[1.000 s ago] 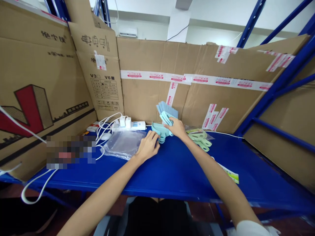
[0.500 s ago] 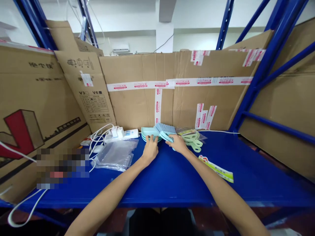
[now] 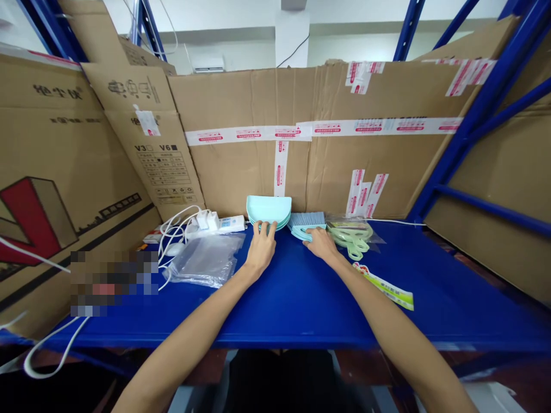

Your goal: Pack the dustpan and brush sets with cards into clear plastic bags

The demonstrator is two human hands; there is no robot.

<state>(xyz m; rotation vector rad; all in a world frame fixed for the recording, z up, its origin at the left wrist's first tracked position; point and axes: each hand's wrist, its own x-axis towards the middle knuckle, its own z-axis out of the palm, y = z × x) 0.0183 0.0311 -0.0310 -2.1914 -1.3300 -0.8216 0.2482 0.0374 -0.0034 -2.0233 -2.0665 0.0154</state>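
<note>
A stack of pale turquoise dustpans (image 3: 269, 207) stands near the cardboard wall. At its front edge is my left hand (image 3: 262, 246), fingers curled over the handle area, which they mostly cover. Just to the right, blue hand brushes (image 3: 306, 220) lie together with their bristles toward the back. My right hand (image 3: 322, 243) is closed around the handle end of the top brush. Right of that hand, light green handled pieces (image 3: 352, 235) lie partly in clear plastic.
Clear plastic bags (image 3: 206, 261) lie on the blue tabletop (image 3: 297, 298) at left, beside a white power strip (image 3: 228, 224) and tangled cables. A yellow-green label card (image 3: 390, 291) lies at right. Cardboard panels (image 3: 232, 172) enclose the back and sides.
My right hand has brought the brush right and down, off the dustpans and beside them. My left hand stays at the dustpan stack. The view has tilted downward slightly.
</note>
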